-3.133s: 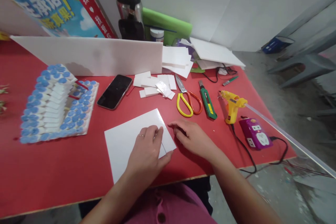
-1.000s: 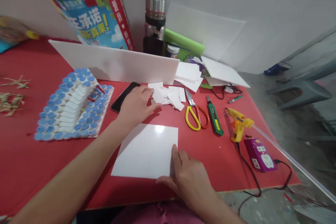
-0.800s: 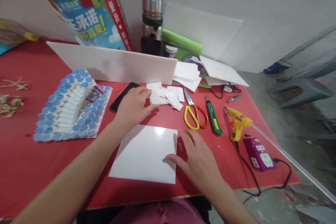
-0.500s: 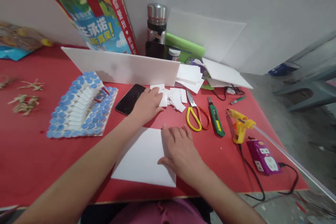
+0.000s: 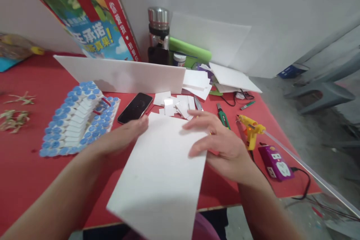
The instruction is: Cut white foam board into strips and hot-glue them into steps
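A white foam board (image 5: 160, 172) is raised off the table and tilted, its near end close to my body. My right hand (image 5: 223, 144) grips its right edge, fingers over the upper face and thumb out of sight behind. At the far left corner my left hand (image 5: 131, 133) is closed on the other edge, partly blurred. Just beyond the board lie small white offcuts (image 5: 169, 107) and a black phone (image 5: 135, 108). Scissors (image 5: 198, 103) are mostly covered by my right hand, with a green utility knife (image 5: 223, 117) beside them.
A yellow glue gun (image 5: 251, 129) with a long clear stick and a purple power box (image 5: 275, 163) stand on the right. Left is a model with blue roundels and white steps (image 5: 77, 120). A long white panel (image 5: 120, 75) stands behind, near a flask (image 5: 159, 33).
The white board lay flat on the red table and is now lifted and tilted. My left hand left the phone and offcuts to take its left edge; my right hand closed on its right edge.
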{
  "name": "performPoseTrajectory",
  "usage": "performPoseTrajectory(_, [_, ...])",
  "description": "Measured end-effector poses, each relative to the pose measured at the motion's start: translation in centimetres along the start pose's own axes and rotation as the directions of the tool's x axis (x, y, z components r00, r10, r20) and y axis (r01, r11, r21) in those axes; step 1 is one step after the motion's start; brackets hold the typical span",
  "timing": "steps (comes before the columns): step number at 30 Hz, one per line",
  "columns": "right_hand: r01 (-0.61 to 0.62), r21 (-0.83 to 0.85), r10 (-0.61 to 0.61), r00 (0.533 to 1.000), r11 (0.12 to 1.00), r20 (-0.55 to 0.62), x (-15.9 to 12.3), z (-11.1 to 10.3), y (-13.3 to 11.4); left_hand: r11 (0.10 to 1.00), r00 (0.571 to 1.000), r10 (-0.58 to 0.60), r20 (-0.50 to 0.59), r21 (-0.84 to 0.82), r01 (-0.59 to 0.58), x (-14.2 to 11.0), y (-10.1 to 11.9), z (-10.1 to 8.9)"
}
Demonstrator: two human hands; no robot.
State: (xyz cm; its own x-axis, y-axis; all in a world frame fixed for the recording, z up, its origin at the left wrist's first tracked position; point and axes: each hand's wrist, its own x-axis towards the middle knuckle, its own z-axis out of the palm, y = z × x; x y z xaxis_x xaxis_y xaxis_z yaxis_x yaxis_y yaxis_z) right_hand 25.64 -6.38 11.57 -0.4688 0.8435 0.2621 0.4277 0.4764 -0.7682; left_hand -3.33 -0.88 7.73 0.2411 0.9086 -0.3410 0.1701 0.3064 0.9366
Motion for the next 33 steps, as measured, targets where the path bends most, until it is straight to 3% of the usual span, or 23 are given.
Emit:
performPoseTrajectory(2, [0.016,-0.029,-0.018,0.996,0.999,-0.087,0.7,1.4,1.8,0.965,0.979,-0.164,0.123,-0.183,0.185,-0.3,-0.7,1.0])
performPoseTrajectory(3, [0.015,0.009,-0.013,0.993,1.0,-0.121,0.9,2.3,2.9,0.94,0.972,-0.196,0.128,-0.257,0.223,-0.4,-1.1,1.5])
performPoseTrajectory(5, [-0.055,0.191,0.098,0.97,0.98,-0.221,1.0,4.0,5.1,0.916,0.985,-0.171,-0.025,-0.373,0.15,-0.5,-1.8,2.2])
performPoseTrajectory(7, [-0.141,0.471,0.294,0.917,0.871,-0.27,0.7,5.2,6.7,0.901,0.979,-0.129,-0.156,-0.431,0.05,-0.5,-2.5,2.4])
performPoseTrajectory(10, [-0.232,0.751,0.509,0.846,0.619,-0.158,0.1,6.0,8.0,0.861,0.967,-0.178,-0.182,-0.504,0.064,-0.5,-3.4,2.2])
performPoseTrajectory(13, [-0.286,0.815,0.567,0.821,0.505,-0.063,-0.1,6.2,8.2,0.822,0.952,-0.245,-0.182,-0.56,0.104,-0.5,-4.1,2.2])
performPoseTrajectory(16, [-0.334,0.796,0.559,0.829,0.504,-0.005,0.1,6.4,8.0,0.795,0.954,-0.252,-0.165,-0.597,0.107,-0.7,-4.4,2.5])
performPoseTrajectory(21, [-0.408,0.751,0.518,0.849,0.52,0.103,0.3,6.8,7.6,0.732,0.968,-0.25,-0.035,-0.661,0.165,-0.8,-4.8,2.7])
performPoseTrajectory(26, [-0.452,0.738,0.519,0.839,0.501,0.162,0.1,6.9,7.8,0.762,0.992,-0.125,-0.021,-0.642,0.083,-0.5,-4.9,1.6])
performPoseTrajectory(33, [-0.459,0.764,0.531,0.828,0.454,0.182,0.1,6.9,8.0,0.782,0.992,-0.121,-0.039,-0.62,0.071,-0.6,-5.1,1.3])
